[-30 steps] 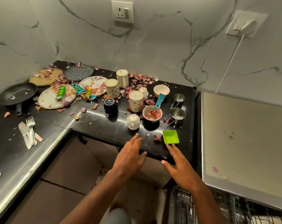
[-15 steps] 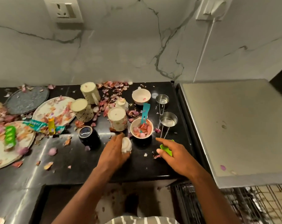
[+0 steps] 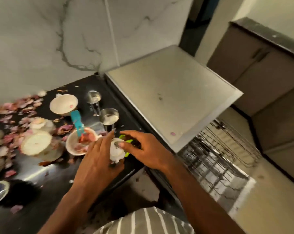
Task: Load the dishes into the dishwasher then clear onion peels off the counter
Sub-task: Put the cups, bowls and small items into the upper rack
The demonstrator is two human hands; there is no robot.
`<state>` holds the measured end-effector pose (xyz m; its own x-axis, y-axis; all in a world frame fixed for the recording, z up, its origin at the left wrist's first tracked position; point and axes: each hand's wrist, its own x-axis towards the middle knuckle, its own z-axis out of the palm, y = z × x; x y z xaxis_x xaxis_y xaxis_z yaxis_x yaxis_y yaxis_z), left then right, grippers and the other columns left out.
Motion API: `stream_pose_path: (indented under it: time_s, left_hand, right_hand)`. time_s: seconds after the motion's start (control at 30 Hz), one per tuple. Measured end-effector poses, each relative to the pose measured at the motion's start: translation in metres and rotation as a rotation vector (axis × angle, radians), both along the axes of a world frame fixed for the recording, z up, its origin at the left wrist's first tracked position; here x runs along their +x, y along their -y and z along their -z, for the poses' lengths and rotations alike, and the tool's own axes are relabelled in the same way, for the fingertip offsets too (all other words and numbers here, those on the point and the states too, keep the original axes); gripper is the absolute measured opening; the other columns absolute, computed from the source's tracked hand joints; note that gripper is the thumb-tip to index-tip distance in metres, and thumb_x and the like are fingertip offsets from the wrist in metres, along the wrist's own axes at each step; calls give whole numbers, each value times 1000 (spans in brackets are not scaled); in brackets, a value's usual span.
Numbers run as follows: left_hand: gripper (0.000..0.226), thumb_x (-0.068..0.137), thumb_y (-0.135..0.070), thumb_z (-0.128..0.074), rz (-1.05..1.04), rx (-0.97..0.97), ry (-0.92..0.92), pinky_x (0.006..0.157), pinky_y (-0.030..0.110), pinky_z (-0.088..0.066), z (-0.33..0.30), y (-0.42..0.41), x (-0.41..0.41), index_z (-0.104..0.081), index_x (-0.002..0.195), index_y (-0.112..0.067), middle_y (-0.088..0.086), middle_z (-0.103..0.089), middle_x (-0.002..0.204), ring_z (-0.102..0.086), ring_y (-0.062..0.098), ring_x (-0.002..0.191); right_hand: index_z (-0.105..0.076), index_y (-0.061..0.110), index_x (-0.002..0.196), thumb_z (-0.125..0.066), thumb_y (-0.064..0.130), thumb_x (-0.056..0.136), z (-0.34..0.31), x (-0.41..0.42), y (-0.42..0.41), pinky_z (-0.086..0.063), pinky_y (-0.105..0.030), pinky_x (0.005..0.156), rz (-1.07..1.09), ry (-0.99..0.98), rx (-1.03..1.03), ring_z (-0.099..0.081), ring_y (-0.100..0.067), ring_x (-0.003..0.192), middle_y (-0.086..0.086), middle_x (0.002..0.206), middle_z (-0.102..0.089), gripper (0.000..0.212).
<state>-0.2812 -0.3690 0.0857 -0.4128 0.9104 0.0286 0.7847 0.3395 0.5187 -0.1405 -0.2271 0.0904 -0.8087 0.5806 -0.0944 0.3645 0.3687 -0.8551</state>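
Dim warm indoor light, likely overhead. Glare streak on black counter [image 3: 36,173]. Heavy motion blur at left, wide-angle bending at the edges.

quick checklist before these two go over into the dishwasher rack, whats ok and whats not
1. Left hand grips the small white cup: ok, fingers curl round it.
2. Right hand has the green dish: ok by the look of it, though the fingers cover most of the dish.
3. Dishwasher rack pulled out and reachable: ok, its wires show bare on the right.
4. Peels inside the cup or dish: cannot tell, both are hidden or blurred.
5. Path clear of the steel measuring cup: not ok, it stands close behind the hands.
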Motion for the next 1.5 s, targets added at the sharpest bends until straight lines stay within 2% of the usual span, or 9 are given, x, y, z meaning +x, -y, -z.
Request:
stream_pose_path:
  time_s: [0.33, 0.5, 0.6, 0.73, 0.87, 0.97, 1.13, 1.3, 1.5]
  left_hand:
    - [105, 70, -21, -88, 315, 45, 71, 109, 49, -43, 0, -113, 99, -34, 158, -4, 16, -56, 143, -52, 38, 129]
    - [103, 67, -6, -88, 436, 15, 75, 112, 59, -43, 13, -149, 151, -36, 156, -2, 22, -52, 145, -51, 41, 133]
    - [103, 71, -12, -89, 504, -51, 59, 118, 54, -40, 26, -172, 180, -32, 158, -10, 14, -47, 151, -45, 34, 141]
    - [103, 83, -23, -82, 613, -145, 61, 124, 45, -32, 56, -201, 221, -16, 162, -15, 6, -32, 163, -30, 25, 152]
    - [106, 95, -39, -69, 726, -328, -38, 127, 47, -26, 80, -222, 258, 8, 164, -17, 6, 1, 173, -10, 24, 159]
    - [103, 98, -40, -63, 800, -464, -121, 127, 48, -24, 96, -233, 279, 13, 164, -18, 6, 14, 172, 1, 25, 160]
    - [104, 99, -40, -64, 852, -639, -234, 127, 49, -17, 112, -240, 296, 15, 163, -17, 6, 17, 171, 4, 28, 159]
    - [95, 101, -37, -59, 840, -645, -241, 128, 48, -21, 111, -242, 280, 9, 164, -19, 5, 13, 172, -4, 26, 159]
    - [91, 103, -46, -53, 752, -638, -206, 127, 49, -22, 111, -242, 254, 9, 164, -21, 4, 14, 172, -3, 25, 160]
  right_hand:
    - [-44, 36, 145, -80, 61, 75, -1, 107, -55, -57, -46, 93, 199, 203, 155, -64, -17, 112, 6, 129, -64, 83]
    - [-51, 25, 136, -80, 53, 78, 10, 159, -80, -58, -44, 89, 302, 288, 197, -64, -19, 99, 2, 117, -63, 71]
    - [-55, 25, 129, -80, 47, 77, 31, 189, -97, -60, -43, 87, 353, 297, 169, -66, -18, 94, 4, 112, -65, 62]
    - [-57, 21, 124, -79, 40, 82, 60, 232, -122, -62, -41, 83, 409, 338, 162, -64, -13, 88, 6, 106, -63, 51]
    - [-53, 23, 132, -77, 58, 81, 96, 275, -142, -59, -41, 87, 455, 402, 91, -64, -18, 99, 2, 117, -61, 66]
    - [-47, 19, 144, -82, 49, 82, 128, 303, -154, -57, -45, 95, 520, 488, 26, -61, -24, 113, -5, 133, -57, 77]
    - [-45, 14, 147, -84, 33, 84, 185, 351, -157, -55, -41, 96, 633, 644, -89, -61, -28, 118, -11, 140, -58, 76]
    - [-48, 13, 136, -85, 28, 83, 230, 390, -159, -60, -41, 91, 734, 704, -188, -65, -29, 112, -11, 130, -62, 66]
    - [-47, 14, 140, -86, 25, 83, 266, 411, -171, -60, -42, 88, 704, 792, -200, -65, -31, 112, -13, 132, -61, 70]
